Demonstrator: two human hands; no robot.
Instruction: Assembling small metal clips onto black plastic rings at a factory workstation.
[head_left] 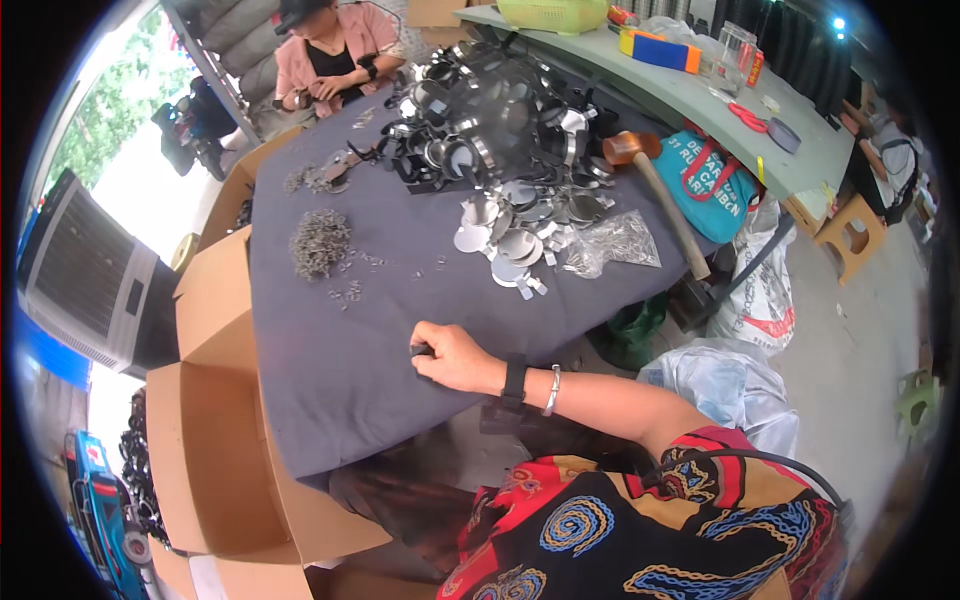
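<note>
My right hand [455, 358] is closed, resting on the near part of the dark cloth-covered table [360, 390]. A small black piece [421, 350] shows at its fingers; most of it is hidden in the grip, so its kind is unclear. Beyond the hand lie scattered small metal rings [348, 292] and a heap of small wire-like metal parts [320, 243]. Flat round metal discs with tabs [515, 245] are piled farther off, beside a clear bag of small metal pieces [615, 245]. My left hand is out of view.
A large heap of black and silver ring-shaped parts [490, 120] covers the far table. A mallet [672, 205] lies along the right edge, near a teal bag [705, 185]. Open cardboard boxes [215, 455] flank the left side. Across the table sits another person [340, 60].
</note>
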